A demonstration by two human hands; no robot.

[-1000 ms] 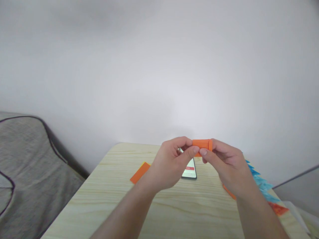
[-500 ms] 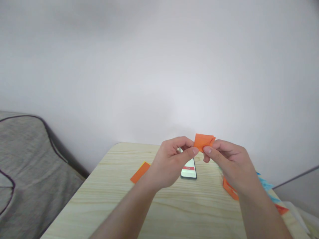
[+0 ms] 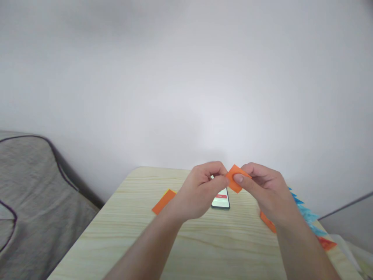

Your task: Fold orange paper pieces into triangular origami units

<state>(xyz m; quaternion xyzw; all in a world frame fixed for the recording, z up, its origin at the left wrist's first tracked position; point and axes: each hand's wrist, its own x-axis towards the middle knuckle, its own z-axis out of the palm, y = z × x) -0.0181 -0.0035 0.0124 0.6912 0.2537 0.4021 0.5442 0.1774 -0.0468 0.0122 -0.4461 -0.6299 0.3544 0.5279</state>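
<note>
A small folded piece of orange paper (image 3: 234, 184) is held up over the table between my two hands, one corner pointing upward. My left hand (image 3: 202, 190) pinches its left corner between thumb and bent forefinger. On the right side, my right hand (image 3: 266, 190) grips it, thumb flat on the front face and fingers behind. Below and behind the left hand lies a phone (image 3: 221, 203) with a lit screen, partly covered by that hand. Orange paper sheets (image 3: 163, 201) with a yellow edge rest left of the left wrist.
Another folded orange paper piece (image 3: 267, 222) lies by my right wrist. Along the table's right side runs a row of blue folded paper points (image 3: 309, 216), ending in a red-orange one (image 3: 328, 244). The pale wooden table (image 3: 221, 249) meets a white wall; grey fabric (image 3: 35, 202) is at left.
The orange paper has turned between my hands, from lying level to upright and now onto a corner. My fingers have shifted their hold slightly; the sheets and phone have stayed put.
</note>
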